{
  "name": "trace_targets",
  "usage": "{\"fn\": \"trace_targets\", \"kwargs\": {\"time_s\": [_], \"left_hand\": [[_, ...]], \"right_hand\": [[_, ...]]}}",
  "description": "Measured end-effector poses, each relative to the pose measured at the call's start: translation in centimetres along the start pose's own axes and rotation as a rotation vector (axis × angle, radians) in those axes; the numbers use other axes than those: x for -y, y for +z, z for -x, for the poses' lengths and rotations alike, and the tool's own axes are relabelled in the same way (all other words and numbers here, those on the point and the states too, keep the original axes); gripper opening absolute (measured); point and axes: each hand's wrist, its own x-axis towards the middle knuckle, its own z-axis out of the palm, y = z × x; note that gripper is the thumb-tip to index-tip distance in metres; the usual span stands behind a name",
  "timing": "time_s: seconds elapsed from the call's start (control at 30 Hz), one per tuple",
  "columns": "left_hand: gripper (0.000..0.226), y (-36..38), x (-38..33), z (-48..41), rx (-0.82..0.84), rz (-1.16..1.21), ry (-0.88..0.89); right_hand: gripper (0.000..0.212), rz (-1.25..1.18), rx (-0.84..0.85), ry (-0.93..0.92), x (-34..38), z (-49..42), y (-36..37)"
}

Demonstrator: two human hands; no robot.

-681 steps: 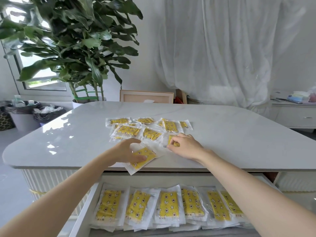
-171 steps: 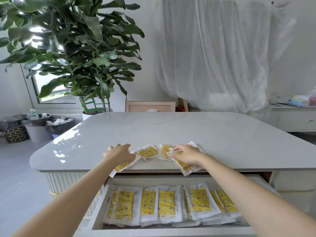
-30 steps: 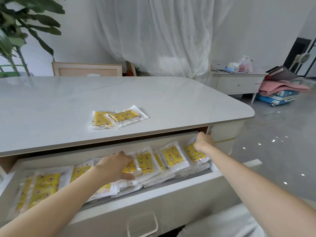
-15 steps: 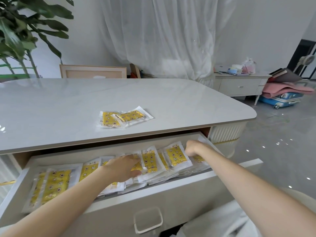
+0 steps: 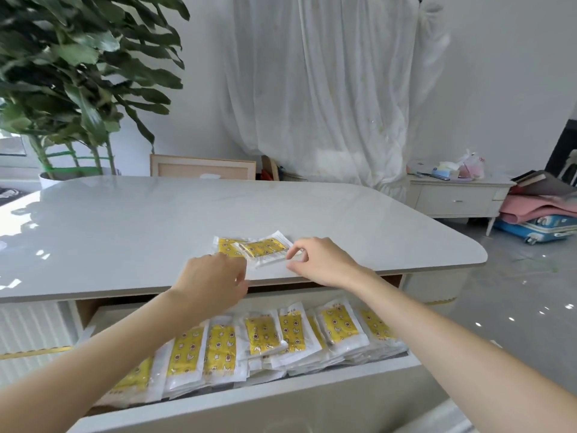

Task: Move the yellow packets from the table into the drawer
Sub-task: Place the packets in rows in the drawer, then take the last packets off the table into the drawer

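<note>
Plenty of yellow packets down here, lying in overlapping rows across the open drawer at the near edge of the view, stacked a few deep in clear wrappers. Over them both forearms stretch forward. Here's the left hand, back to the camera, above the front lip of the counter, fingers loosely bent, nothing seen in them; its knuckles cover the near edge of the lower packet, and whether the fingertips touch it I cannot tell. Just beside it, the right hand, thumb and forefinger curved toward each other at the right corner of the upper packet, a sliver of gap between the tips, so grip or no grip, cannot tell. Those two lie flat on the counter near its front edge, the upper one overlapping the lower one's right side. Beyond them the pale counter top catches glare on the left. Further back, a wooden frame leans behind the counter, a big leafy plant stands far left, a sheer white curtain hangs down the wall, and off right sits a low white sideboard with a pink blanket and a blue suitcase beside it.
</note>
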Motion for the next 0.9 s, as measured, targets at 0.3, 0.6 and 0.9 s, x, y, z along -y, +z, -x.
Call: {"fn": "trace_targets", "kwargs": {"time_s": [0.3, 0.6, 0.9], "left_hand": [[0.054, 3.3, 3.6, -2.7, 0.136, 0.169, -0.126], [0.045, 3.9, 4.2, -2.6, 0.134, 0.151, -0.124], [0.026, 2.8, 5.3, 0.4, -0.08, 0.411, -0.251]], "right_hand": [[0.051, 0.0, 0.124, -0.057, 2.1, -6.2, 6.3], [0.028, -0.04, -0.09, -0.112, 0.9, -6.3, 5.7], [0.023, -0.258, -0.325, -0.005, 0.3, -4.9, 5.7]]}}
